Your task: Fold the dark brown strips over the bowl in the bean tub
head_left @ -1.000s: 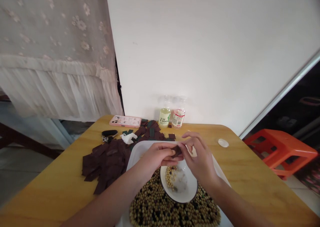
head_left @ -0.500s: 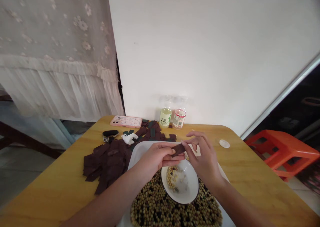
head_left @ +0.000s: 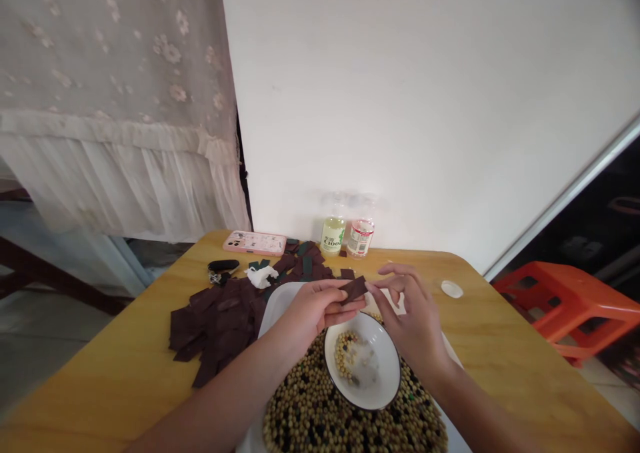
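Near, a heap of tan and dark round beans lies on a white plastic tray. A white bowl with a dark rim sits on the beans. Just above it, the left hand and right hand each pinch 1 end of a small thin dark brown piece with closed fingers. It looks thin, so it needs a soft, steady pinch. A pile of dark brown pieces lies to the left on the yellow wooden tabletop. 2 small clear bottles stand far.
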{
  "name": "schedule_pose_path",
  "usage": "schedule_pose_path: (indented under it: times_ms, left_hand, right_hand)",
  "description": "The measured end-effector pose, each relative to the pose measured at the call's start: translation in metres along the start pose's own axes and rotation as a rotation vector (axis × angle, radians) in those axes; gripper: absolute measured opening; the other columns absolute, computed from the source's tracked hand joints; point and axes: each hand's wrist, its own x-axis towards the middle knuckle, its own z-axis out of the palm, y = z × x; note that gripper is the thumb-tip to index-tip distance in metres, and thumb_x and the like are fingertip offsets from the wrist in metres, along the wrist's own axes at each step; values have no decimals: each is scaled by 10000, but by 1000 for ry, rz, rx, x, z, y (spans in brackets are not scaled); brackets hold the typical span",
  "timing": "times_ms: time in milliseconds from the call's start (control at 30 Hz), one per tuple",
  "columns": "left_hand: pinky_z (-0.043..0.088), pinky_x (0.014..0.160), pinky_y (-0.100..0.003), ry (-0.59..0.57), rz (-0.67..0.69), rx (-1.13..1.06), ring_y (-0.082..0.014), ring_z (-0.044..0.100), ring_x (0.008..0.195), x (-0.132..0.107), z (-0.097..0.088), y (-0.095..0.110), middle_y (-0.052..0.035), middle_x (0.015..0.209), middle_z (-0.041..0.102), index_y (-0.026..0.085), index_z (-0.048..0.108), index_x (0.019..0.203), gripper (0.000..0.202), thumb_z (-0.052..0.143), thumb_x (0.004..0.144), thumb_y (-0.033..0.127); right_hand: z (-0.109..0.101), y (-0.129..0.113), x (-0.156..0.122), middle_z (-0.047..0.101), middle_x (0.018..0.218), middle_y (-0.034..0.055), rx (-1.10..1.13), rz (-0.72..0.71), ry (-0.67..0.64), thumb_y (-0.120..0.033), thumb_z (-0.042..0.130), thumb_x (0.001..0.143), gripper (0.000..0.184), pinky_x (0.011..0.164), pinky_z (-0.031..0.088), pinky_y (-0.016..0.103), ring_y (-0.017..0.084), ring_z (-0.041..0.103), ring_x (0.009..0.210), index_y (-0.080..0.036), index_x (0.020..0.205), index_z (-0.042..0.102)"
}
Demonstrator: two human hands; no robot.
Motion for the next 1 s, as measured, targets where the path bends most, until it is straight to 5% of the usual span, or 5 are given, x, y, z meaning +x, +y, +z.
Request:
schedule_pose_path:
  times_ms: [267, 567, 867, 1000]
  left_hand:
    - [518, 755, -294, -49, -25, 41, -196, 681, 746, 0, 0, -1, -113, 795, 711, 93, 665, 867, 191, 582, 695, 83]
    - [516, 774, -294, -60, -12, 27, -198, 676, 799, 0, -2, -1, -113, 858, 710, 105, 657, 915, 215, 555, 728, 79]
    - [525, 733, -287, -65, -11, 22, -178, 678, 724, 2, -3, -3, -105, 794, 712, 99, 668, 894, 205, 591, 705, 86]
    - [515, 751, -293, -65, -10, 35, -196, 675, 771, 1, -1, -3, -117, 813, 710, 97, 671, 891, 207, 596, 698, 104]
  right_hand:
    - [0, -5, -2, 568, 968, 64, 93, 73, -132, -169, 529, 817, 188, 764, 483, 364, 212, 563, 1002, -224, 701, 391]
    - [2, 4, -4, 564, 1048, 61, 158, 199, -83, -215, 549, 809, 162, 725, 496, 353, 195, 621, 889, -226, 757, 396]
    - [3, -6, -2, 564, 965, 59, 39, -80, -113, -101, 494, 812, 139, 784, 485, 346, 187, 569, 973, -231, 773, 461]
    - [3, -5, -3, 557, 937, 57, 2, -30, -65, -109, 501, 814, 153, 753, 490, 339, 190, 566, 953, -233, 747, 442]
